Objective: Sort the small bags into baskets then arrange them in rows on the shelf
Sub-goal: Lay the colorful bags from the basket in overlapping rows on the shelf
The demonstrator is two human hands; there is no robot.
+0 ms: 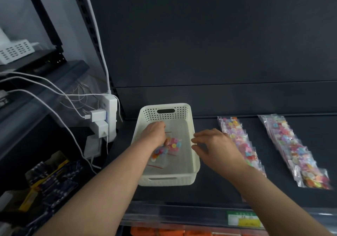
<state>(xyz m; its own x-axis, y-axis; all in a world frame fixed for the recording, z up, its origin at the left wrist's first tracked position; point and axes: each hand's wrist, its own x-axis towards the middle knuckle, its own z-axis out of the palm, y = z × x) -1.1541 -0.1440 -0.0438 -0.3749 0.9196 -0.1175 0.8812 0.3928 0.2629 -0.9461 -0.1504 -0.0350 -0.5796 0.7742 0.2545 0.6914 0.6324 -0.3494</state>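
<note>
On the dark shelf (209, 192): a white basket (196, 155), long axis running from the shelf's near edge toward its back. Perforated walls, a slotted handle at each short end, open top facing up.

Inside the basket, on its floor toward the left wall: small bags (174, 145). Clear plastic with thin red seal lines, filled with round buttons in pink, yellow, blue and orange. Lying flat and overlapping, long axes roughly along the basket's length. Too blurred to count.

Reaching into the basket over its left wall: the left hand (154, 132), knuckles up, fingers curled down and gripping the top of the pile.

Hovering over the basket's right wall: the right hand (218, 144), palm down, fingers spread and relaxed, holding nothing.

Just right of the basket: a row of bags (240, 141), overlapped like shingles, running back to front along the shelf, near end hidden under the right wrist. Farther right of the basket, well apart from it: a second row (295, 152), same clear bags of coloured buttons, slanting rightward toward the near edge.

Left of the basket, past the shelf upright: a white power strip (111, 112) with chargers plugged in and white cables (54, 97) trailing off. Below the basket, on the shelf's front lip: a green and yellow price label (243, 219).
</note>
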